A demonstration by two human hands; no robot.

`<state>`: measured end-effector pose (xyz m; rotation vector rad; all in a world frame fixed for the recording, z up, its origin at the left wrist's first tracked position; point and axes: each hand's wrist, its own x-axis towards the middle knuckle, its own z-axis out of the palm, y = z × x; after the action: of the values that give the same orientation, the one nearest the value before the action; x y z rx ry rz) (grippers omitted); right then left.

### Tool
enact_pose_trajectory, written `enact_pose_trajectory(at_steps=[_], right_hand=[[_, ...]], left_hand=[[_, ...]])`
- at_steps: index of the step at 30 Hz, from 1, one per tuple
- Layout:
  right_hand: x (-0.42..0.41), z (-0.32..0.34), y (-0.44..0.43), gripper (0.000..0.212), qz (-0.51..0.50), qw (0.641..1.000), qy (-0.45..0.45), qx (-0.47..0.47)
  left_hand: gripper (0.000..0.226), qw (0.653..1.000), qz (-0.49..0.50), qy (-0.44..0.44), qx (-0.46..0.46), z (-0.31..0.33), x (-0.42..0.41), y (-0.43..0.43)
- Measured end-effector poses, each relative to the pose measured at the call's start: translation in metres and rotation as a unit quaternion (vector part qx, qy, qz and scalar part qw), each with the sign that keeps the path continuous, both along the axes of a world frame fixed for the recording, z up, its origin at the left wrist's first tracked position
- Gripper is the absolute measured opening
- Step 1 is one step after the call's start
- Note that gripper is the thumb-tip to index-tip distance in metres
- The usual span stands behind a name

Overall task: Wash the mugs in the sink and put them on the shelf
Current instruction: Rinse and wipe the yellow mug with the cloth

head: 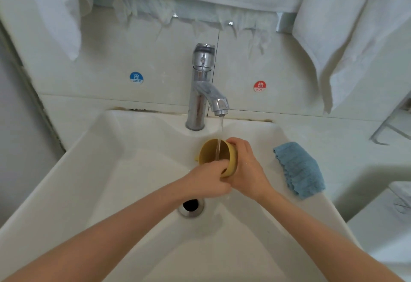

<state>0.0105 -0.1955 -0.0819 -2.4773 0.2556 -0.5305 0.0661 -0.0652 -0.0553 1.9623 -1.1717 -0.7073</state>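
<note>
- Rinsing mug (213, 151), tilted under tap (219, 104) so water (221, 126) hits inside.
- Right hand (246, 170) wraps its base, steadying it.
- Left hand (208, 179) curls over rim, likely scrubbing.

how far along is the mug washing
Done: nothing that shows; no washed mug is in view. In hand: the yellow mug is tilted under the running tap, the right hand gripping its outside and the left hand holding its rim. Left: finish rinsing, then shelve it; no other mug is visible.
</note>
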Motion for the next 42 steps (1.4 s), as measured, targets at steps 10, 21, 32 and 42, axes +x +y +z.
enact_pose_trajectory(at_steps=[10,21,32,42], right_hand=[[0.003,0.001,-0.002,0.091,0.018,0.999,0.007,0.045],[0.002,0.001,0.008,0.091,0.026,0.999,0.029,-0.002],[-0.001,0.020,-0.016,0.084,0.130,0.972,0.094,0.170],[0.005,0.009,-0.005,0.091,0.026,0.997,-0.036,0.067]], left_hand=[[0.046,0.833,-0.051,-0.546,0.070,-0.009,0.025,0.014],[0.012,0.980,0.145,0.106,-0.082,0.018,-0.001,-0.007],[0.018,0.961,-0.009,-0.277,0.026,0.014,0.001,0.018],[0.020,0.856,0.035,-0.497,0.135,0.008,-0.004,0.007]])
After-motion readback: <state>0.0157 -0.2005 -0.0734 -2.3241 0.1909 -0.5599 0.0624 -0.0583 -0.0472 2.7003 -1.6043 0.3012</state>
